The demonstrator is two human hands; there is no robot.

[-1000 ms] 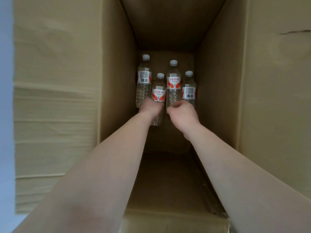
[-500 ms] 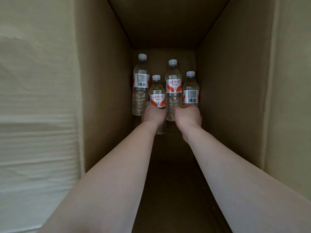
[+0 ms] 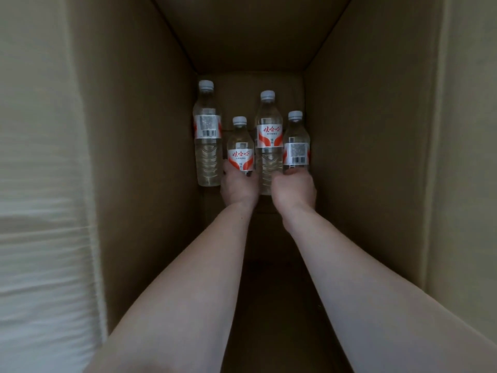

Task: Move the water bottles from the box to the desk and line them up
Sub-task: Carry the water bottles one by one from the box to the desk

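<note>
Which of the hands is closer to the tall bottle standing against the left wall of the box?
Left. The left hand grips a smaller bottle right beside the tall bottle. The right hand grips the rightmost bottle, farther across the box.

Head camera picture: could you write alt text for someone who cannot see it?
Seen from above, a person's two bare arms reach deep into a tall cardboard box; the left hand grips one water bottle and the right hand grips another. Two more bottles, at far left and between the hands, are in no hand.
</note>
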